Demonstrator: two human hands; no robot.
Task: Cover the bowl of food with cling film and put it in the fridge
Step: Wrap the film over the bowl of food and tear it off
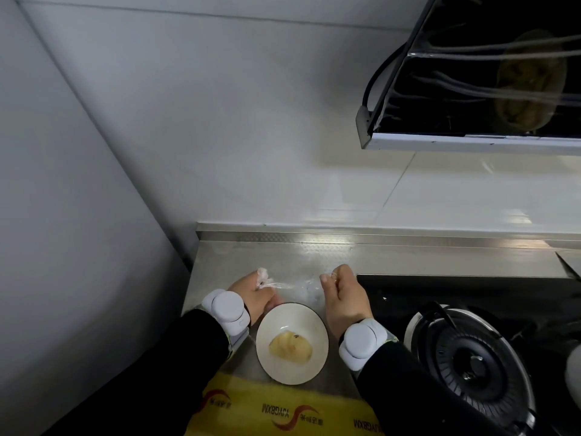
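A white round dark-rimmed bowl (292,343) on the steel bench (393,258) holds one pale yellow food lump (290,347). At twelve o'clock, left hand (256,295) and right hand (344,298) each keep a pinching grip on clear crumpled cling film (309,289); black gas burner (471,363) at three o'clock.

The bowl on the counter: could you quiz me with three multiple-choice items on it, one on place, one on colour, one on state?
1. Where is the bowl?
A. between the wrists
B. on the burner
C. on the hood

2. What colour is the box nearest the camera?
A. blue
B. yellow
C. green

3. Is the bowl covered?
A. fully wrapped
B. lidded
C. still open

Answers: 1 A, it sits on the steel counter, left of the gas burner. 2 B, the cling film box is yellow. 3 C, both hands, left and right, hold the cling film behind it.
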